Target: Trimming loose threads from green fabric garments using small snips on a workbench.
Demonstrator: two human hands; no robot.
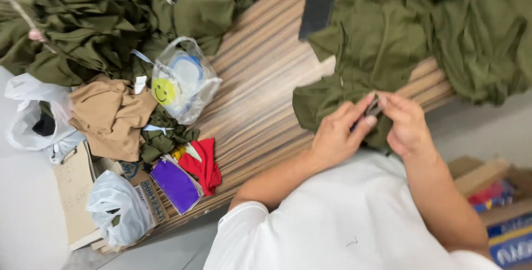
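Both hands, left hand [338, 134] and right hand [407, 123], have fingers pinched shut on a small dark tool [372, 108] over the olive cloth [354, 70] at 12 o'clock, so a slip could easily nick the fabric.

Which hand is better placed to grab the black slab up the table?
Left, probably. The left hand lies more nearly below the black slab; the right hand sits farther aside. Both pinch a small dark item.

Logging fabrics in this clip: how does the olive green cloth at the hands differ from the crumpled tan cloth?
The olive green cloth is dark and pinched by the left hand and right hand; the crumpled tan cloth is lighter and untouched. The olive green cloth spreads wider; the tan cloth is bunched. Both lie on the striped wooden table.
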